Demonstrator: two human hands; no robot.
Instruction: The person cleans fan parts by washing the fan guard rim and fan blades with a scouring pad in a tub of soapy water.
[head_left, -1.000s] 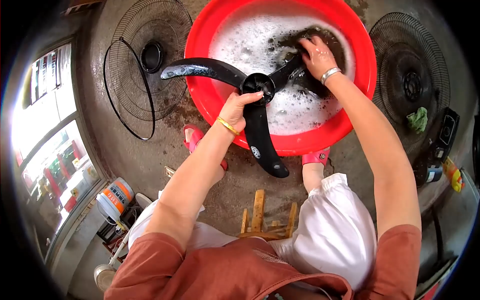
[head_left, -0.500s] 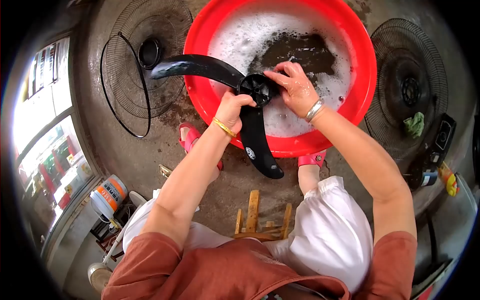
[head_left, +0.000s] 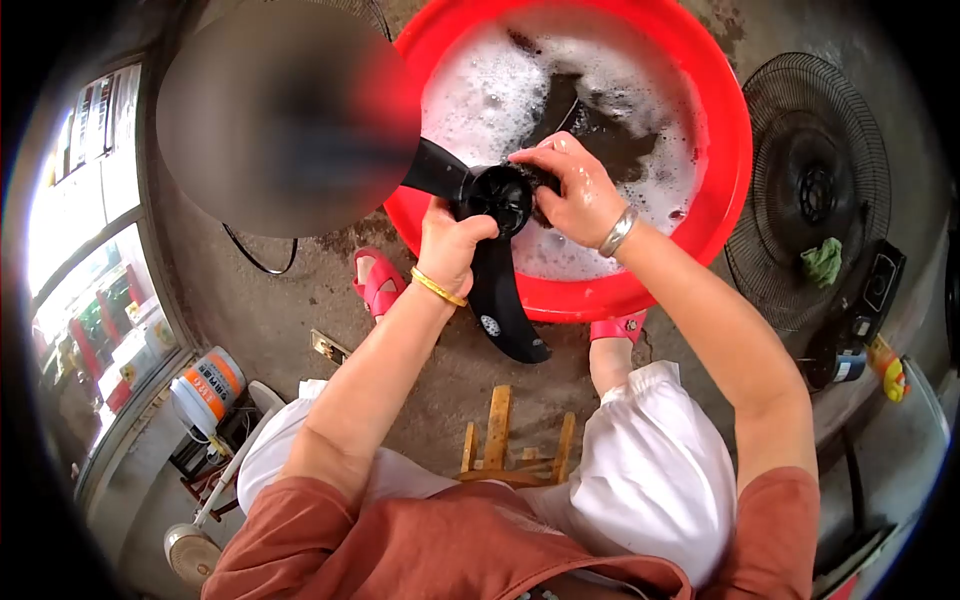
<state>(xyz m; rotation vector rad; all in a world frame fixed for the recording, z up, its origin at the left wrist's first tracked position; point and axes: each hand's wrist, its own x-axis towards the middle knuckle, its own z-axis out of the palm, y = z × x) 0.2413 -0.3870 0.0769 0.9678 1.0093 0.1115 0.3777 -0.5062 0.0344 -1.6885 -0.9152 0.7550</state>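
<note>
A black fan blade (head_left: 508, 310) is held over the near part of a red basin (head_left: 735, 130) of soapy water. My left hand (head_left: 450, 243) is closed on it, the thumb resting by the round hub (head_left: 502, 198). One blade points down toward me; another runs left into a blurred patch. My right hand (head_left: 577, 190), wet with suds, is at the hub's right side. Its fingers are bent round something dark, which I cannot tell from the blade itself. White foam (head_left: 480, 110) covers much of the water, with a dark patch in the middle.
On the right lie a round black fan grille (head_left: 800, 130), a green cloth (head_left: 822, 262) and a black fan base (head_left: 878, 290). A white and orange bucket (head_left: 210, 385) stands at left. A wooden stool (head_left: 497, 430) is below me. A blurred patch hides the upper left.
The fan blade has tilted and shifted slightly left and down. My right hand has moved a little left and down along the hub. A blurred patch now covers the grille at upper left.
</note>
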